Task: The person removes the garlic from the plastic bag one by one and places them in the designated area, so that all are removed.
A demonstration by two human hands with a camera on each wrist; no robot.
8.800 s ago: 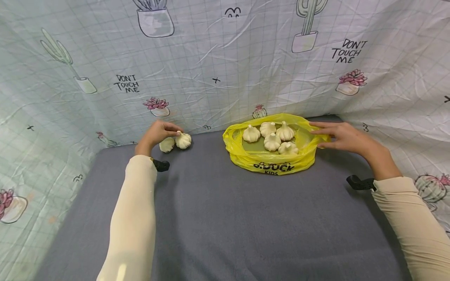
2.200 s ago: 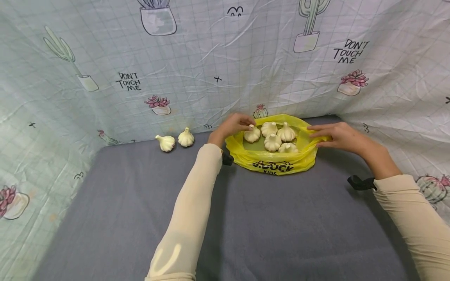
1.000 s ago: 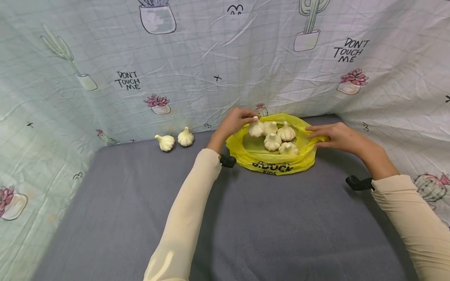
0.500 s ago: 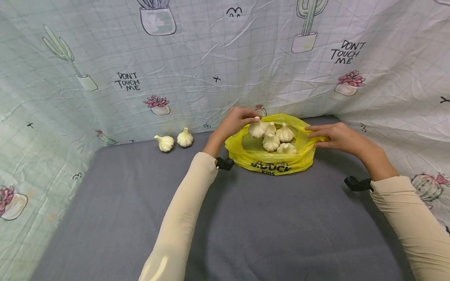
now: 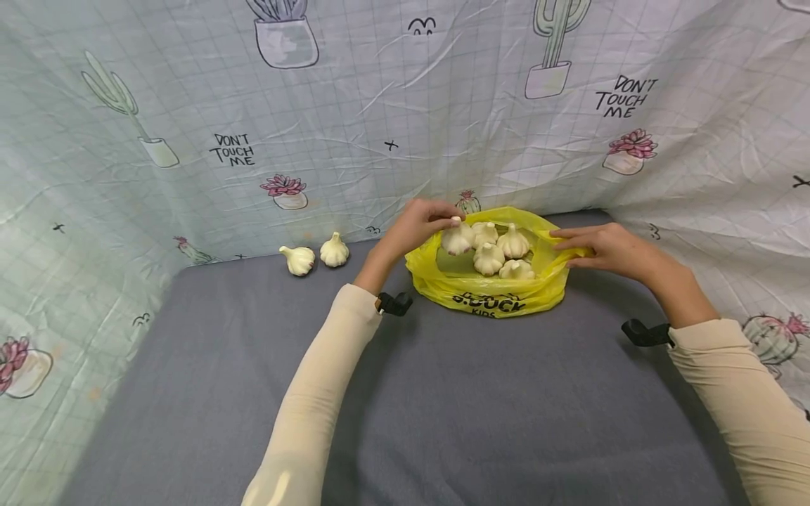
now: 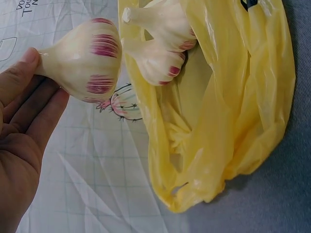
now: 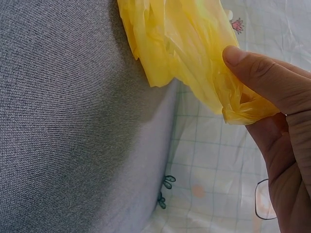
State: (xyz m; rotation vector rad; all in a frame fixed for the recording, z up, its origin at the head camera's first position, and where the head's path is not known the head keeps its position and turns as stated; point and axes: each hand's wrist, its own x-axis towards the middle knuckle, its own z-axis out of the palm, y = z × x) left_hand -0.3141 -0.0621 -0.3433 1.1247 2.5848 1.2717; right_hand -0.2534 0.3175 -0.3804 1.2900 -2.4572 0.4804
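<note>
By its stem, my left hand (image 5: 418, 223) pinches a garlic bulb (image 6: 85, 60) with purple streaks, raised over the left side of a yellow plastic bag (image 5: 487, 301). Several other garlic bulbs (image 5: 489, 259) sit inside the open bag. My right hand (image 5: 616, 249) grips the bag's right edge; in the right wrist view its thumb (image 7: 235, 56) presses the crumpled plastic against the fingers. Two more bulbs rest on the table to the left: one lying garlic bulb (image 5: 299, 260) and one upright garlic bulb (image 5: 334, 249).
A grey cloth covers the table (image 5: 209, 365). Behind it and at both sides hangs a pale curtain (image 5: 380, 91) printed with cacti and lettering, close to the bag and the loose bulbs.
Earlier my left hand was at the two loose bulbs on the left. It then went to the bag, took a garlic bulb by its stem and lifted it. Lately it has shifted slightly left.
</note>
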